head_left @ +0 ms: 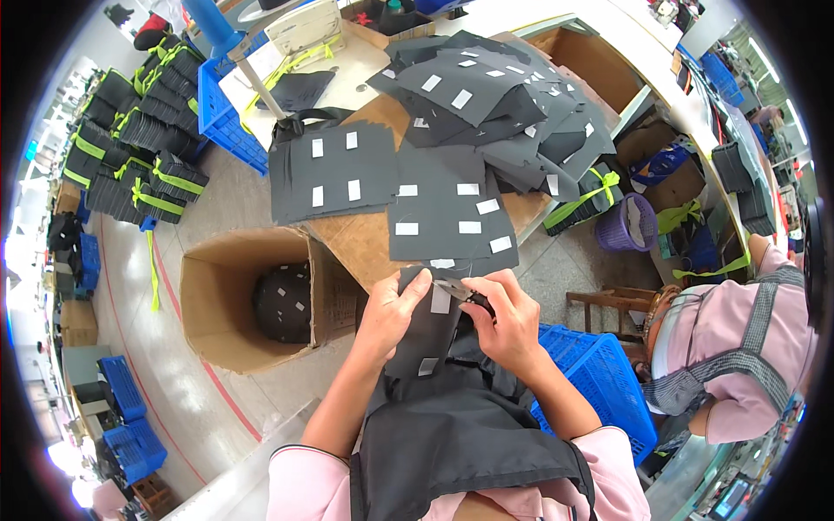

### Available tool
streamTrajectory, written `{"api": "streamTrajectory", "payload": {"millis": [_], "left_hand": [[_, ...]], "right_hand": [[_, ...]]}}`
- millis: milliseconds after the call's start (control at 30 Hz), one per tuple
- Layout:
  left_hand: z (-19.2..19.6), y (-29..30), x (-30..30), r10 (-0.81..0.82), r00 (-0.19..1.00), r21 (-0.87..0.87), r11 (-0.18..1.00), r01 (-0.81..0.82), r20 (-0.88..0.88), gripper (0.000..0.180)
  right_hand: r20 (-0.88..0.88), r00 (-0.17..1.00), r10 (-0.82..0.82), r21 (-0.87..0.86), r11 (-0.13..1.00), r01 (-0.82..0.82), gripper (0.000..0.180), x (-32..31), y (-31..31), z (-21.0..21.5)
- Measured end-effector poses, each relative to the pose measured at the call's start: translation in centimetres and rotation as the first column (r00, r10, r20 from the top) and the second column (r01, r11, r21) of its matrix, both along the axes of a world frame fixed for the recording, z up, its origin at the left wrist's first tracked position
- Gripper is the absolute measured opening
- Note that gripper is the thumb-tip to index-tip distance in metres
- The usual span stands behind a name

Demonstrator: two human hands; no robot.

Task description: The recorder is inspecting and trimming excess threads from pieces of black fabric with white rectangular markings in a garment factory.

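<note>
My left hand [393, 311] pinches the top edge of a dark grey fabric piece [427, 343] that carries white rectangular patches and lies across my lap. My right hand [508, 319] holds small thread snips [459, 290], their tip at the fabric's upper edge beside a white patch [440, 300]. The two hands are close together, just below the front edge of a wooden table [356, 239]. On that table lie two flat grey fabric pieces with white patches, one on the left [332, 169] and one on the right [447, 217].
A heap of the same grey pieces [495, 104] covers the table's far side. An open cardboard box [230, 300] with dark pieces stands at my left. A blue crate [599, 382] is at my right, beside a person in a pink top [738, 347]. Bundled black stacks [130, 139] sit far left.
</note>
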State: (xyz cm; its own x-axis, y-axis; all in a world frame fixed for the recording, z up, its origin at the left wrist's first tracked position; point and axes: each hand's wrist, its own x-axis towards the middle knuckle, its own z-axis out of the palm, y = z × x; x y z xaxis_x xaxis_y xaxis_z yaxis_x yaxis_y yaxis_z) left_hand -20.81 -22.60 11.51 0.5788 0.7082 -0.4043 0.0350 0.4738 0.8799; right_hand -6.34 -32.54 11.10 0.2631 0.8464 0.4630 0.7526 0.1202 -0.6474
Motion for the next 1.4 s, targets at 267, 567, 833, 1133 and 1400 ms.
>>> {"api": "streamTrajectory", "payload": {"millis": [267,567,833,1133,1400], "left_hand": [[-1.7,0.0,-0.5,0.008,0.999,-0.059,0.998,-0.006,0.043,0.039],[-1.0,-1.7,0.7,0.092,0.988,-0.105,0.991,-0.079,0.124,0.027],[-1.1,-1.8,0.5,0.108,0.987,-0.152,0.984,-0.089,0.121,0.026],[-1.4,-1.4,0.1,0.065,0.994,-0.125,0.991,-0.054,0.09,0.028],[-1.9,-1.0,0.1,0.01,0.998,-0.094,0.996,-0.005,0.057,0.027]], "right_hand": [[0.084,0.996,-0.02,0.069,0.998,0.014,0.028,-0.4,-0.8,-1.0],[-0.005,0.997,-0.082,0.06,0.995,0.082,0.028,-1.1,-0.5,-1.5],[-0.091,0.986,-0.142,0.054,0.988,0.147,0.028,-0.9,-1.6,-1.7],[-0.081,0.996,-0.039,0.09,0.995,0.046,0.03,0.3,-1.4,-0.8],[-0.076,0.997,-0.027,-0.02,0.999,0.026,0.03,0.7,-1.3,-1.3]]}}
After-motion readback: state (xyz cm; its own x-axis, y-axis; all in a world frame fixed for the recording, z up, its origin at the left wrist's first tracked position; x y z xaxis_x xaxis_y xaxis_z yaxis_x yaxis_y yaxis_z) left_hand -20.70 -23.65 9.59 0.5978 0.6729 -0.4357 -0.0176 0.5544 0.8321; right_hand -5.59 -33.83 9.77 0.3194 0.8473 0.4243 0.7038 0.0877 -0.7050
